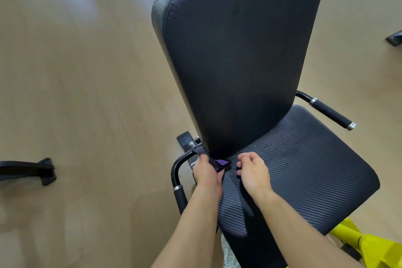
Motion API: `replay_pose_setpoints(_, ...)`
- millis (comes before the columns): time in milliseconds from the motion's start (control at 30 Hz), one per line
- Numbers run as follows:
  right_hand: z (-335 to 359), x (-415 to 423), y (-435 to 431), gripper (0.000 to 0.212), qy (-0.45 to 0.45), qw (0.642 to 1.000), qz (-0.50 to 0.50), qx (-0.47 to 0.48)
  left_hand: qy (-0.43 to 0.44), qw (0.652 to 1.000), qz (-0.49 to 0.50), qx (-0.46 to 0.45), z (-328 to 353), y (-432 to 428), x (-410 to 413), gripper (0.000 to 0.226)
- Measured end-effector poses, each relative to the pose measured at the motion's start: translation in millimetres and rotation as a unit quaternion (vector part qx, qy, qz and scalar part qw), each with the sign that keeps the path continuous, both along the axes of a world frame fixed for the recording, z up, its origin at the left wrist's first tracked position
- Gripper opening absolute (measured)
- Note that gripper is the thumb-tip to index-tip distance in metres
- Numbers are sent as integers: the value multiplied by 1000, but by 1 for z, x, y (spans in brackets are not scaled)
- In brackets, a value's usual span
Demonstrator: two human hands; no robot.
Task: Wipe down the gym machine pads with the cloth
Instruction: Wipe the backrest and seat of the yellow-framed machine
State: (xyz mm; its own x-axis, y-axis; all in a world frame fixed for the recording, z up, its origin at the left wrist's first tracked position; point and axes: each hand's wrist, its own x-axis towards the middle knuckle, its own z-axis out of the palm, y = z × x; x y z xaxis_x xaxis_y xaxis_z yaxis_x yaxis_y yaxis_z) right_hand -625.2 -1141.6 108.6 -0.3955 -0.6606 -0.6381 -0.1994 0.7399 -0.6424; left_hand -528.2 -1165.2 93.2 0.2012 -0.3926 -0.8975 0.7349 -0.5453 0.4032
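We see the cloth (214,160), dark with a purple patch, bunched in the left hand (206,173), fingers curled around it, at the seam where the back pad (239,61) meets the seat pad (304,169). The right hand (253,173) hovers just beside it over the seat, fingers loosely curled, holding nothing. Black handles (330,112) flank the seat; a yellow frame (369,246) lies near right on the wooden floor (87,93).

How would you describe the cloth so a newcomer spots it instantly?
Find the tall black backrest and follow it down to where it meets the seat. At that joint's left end, the left hand grips the cloth: dark grey with a purple patch, the only soft, coloured thing there.
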Motion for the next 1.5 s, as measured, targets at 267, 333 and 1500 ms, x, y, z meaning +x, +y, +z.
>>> replay_pose_setpoints(267,67,-6,-27,22,-32,998,-20,-52,-409,891,-31,-193,146,-57,18,34)
replay_pose_setpoints(333,89,-9,-39,23,-47,995,-21,-81,-504,829,-5,-242,180,-72,17,35)
replay_pose_setpoints(1500,149,-50,-66,24,-168,963,-116,-175,-789,38,-418,-448,207,-122,15,37)
